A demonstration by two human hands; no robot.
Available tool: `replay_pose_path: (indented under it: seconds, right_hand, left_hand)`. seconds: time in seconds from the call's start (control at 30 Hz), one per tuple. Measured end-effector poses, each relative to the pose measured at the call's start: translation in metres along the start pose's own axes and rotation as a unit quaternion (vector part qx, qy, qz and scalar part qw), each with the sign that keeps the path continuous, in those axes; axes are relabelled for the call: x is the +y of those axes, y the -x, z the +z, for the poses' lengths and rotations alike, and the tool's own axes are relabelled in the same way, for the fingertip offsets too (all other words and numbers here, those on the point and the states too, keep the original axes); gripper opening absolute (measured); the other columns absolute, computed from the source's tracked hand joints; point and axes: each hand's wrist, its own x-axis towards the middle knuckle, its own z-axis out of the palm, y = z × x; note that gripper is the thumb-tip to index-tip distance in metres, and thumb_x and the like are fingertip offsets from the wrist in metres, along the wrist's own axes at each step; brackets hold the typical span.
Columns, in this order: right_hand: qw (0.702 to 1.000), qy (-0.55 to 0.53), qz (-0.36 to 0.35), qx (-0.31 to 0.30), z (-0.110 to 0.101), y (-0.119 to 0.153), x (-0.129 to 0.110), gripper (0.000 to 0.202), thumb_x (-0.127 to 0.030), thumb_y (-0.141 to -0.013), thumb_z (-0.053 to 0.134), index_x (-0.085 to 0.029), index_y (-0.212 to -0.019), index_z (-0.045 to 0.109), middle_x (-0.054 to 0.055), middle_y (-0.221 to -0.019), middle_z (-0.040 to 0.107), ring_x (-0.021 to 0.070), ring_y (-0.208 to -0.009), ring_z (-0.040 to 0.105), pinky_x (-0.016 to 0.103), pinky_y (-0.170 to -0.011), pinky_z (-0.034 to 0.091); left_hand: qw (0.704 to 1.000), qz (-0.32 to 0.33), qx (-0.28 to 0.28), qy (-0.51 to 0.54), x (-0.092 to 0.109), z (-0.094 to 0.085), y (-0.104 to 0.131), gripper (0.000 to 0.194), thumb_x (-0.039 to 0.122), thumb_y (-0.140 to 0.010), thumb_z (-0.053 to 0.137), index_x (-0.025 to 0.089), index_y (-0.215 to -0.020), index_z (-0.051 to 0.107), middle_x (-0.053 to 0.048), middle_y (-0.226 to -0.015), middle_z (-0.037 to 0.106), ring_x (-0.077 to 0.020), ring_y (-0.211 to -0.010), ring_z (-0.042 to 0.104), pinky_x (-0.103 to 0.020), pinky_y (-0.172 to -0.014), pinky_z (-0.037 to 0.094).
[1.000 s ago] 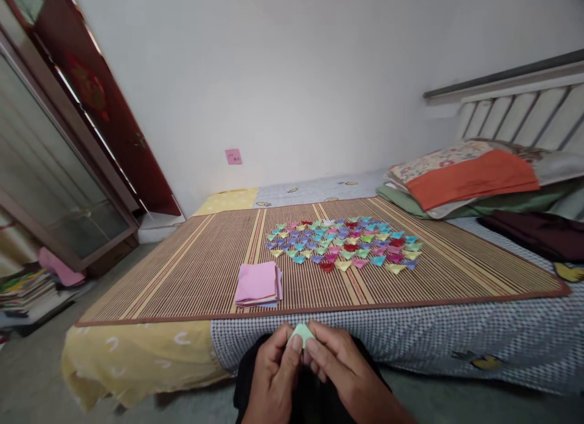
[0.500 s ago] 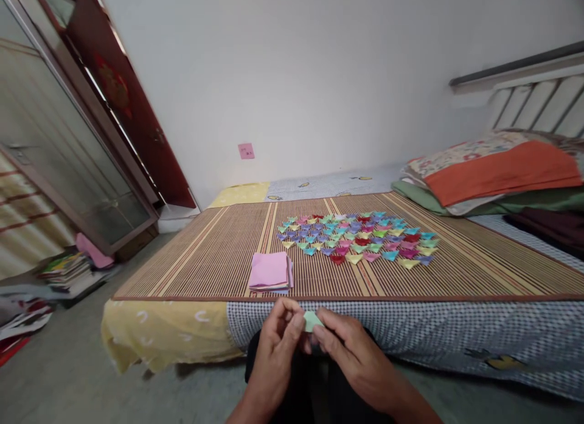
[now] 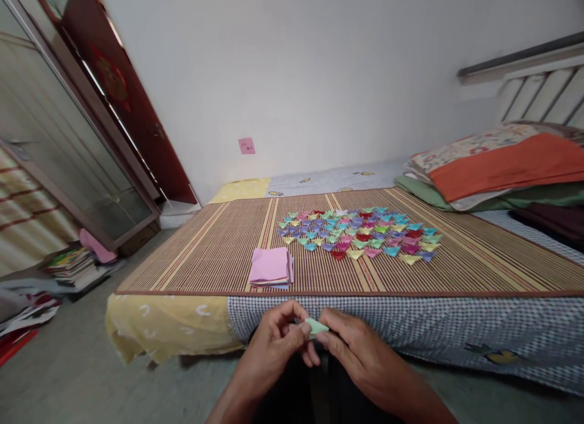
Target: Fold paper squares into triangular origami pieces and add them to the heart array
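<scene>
Folded paper pieces (image 3: pixel 364 236) in many colours, apparently finished, lie in rows to the right of the paper stack (image 3: pixel 269 266). Nearer the person than the stack, and slightly to its right, a pale green paper (image 3: pixel 316 327) is held off the mat (image 3: pixel 196 260), seemingly partway through folding: the left hand (image 3: pixel 278 336) pinches its left end between thumb and fingers, the right hand (image 3: pixel 360 348) its right end. The stack's flat sheets, pink uppermost, appear unworked; their number, and any folds the green paper lacks, cannot be told.
</scene>
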Motion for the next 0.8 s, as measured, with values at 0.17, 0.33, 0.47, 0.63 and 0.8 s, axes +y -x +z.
replay_pose_path:
  seconds: [0.17, 0.33, 0.47, 0.63, 0.8]
  right_hand:
    - [0.996, -0.034, -0.003, 0.084, -0.004, -0.004, -0.001, 0.028, -0.030, -0.107, 0.043, -0.022, -0.083, 0.054, -0.002, -0.079, 0.055, 0.0145, -0.073, 0.055, 0.027, -0.069, 0.041]
    - [0.987, -0.031, -0.079, 0.140, 0.004, -0.011, 0.002, 0.015, -0.017, -0.099, 0.056, -0.022, -0.087, 0.064, 0.000, -0.087, 0.060, 0.0149, -0.081, 0.059, 0.026, -0.072, 0.043]
    - [0.979, -0.030, -0.072, 0.189, 0.011, -0.015, 0.002, 0.014, -0.014, -0.096, 0.060, -0.021, -0.084, 0.063, -0.001, -0.081, 0.059, 0.0141, -0.074, 0.057, 0.024, -0.067, 0.043]
    - [0.977, -0.013, -0.074, 0.201, 0.012, -0.016, -0.001, 0.021, -0.012, -0.094, 0.056, -0.021, -0.076, 0.057, -0.002, -0.075, 0.056, 0.0134, -0.068, 0.054, 0.024, -0.062, 0.042]
    - [0.972, 0.006, -0.054, 0.228, 0.015, -0.017, -0.003, 0.020, -0.012, -0.091, 0.054, -0.022, -0.073, 0.053, -0.002, -0.071, 0.055, 0.0135, -0.063, 0.053, 0.024, -0.060, 0.042]
  left_hand:
    - [0.999, -0.029, 0.027, 0.001, -0.007, 0.001, -0.001, 0.034, 0.043, -0.080, 0.080, 0.016, -0.084, 0.060, -0.002, -0.059, 0.070, -0.0122, -0.052, 0.061, -0.022, -0.058, 0.046]
    - [0.989, 0.038, 0.083, -0.119, -0.012, 0.001, -0.001, 0.020, 0.036, -0.089, 0.070, 0.018, -0.083, 0.064, 0.001, -0.070, 0.062, -0.0130, -0.061, 0.060, -0.024, -0.060, 0.045]
    - [0.954, 0.126, 0.095, -0.256, -0.009, 0.002, 0.001, 0.022, 0.027, -0.096, 0.062, 0.019, -0.076, 0.066, -0.002, -0.082, 0.062, -0.0157, -0.076, 0.060, -0.026, -0.070, 0.045]
    - [0.934, 0.179, 0.099, -0.292, -0.007, 0.006, 0.002, 0.024, 0.020, -0.098, 0.059, 0.019, -0.075, 0.064, -0.002, -0.083, 0.063, -0.0169, -0.081, 0.060, -0.027, -0.074, 0.044]
    - [0.931, 0.192, 0.109, -0.289, -0.010, 0.010, 0.003, 0.021, 0.019, -0.098, 0.057, 0.020, -0.079, 0.066, -0.005, -0.090, 0.064, -0.0192, -0.086, 0.061, -0.029, -0.076, 0.046]
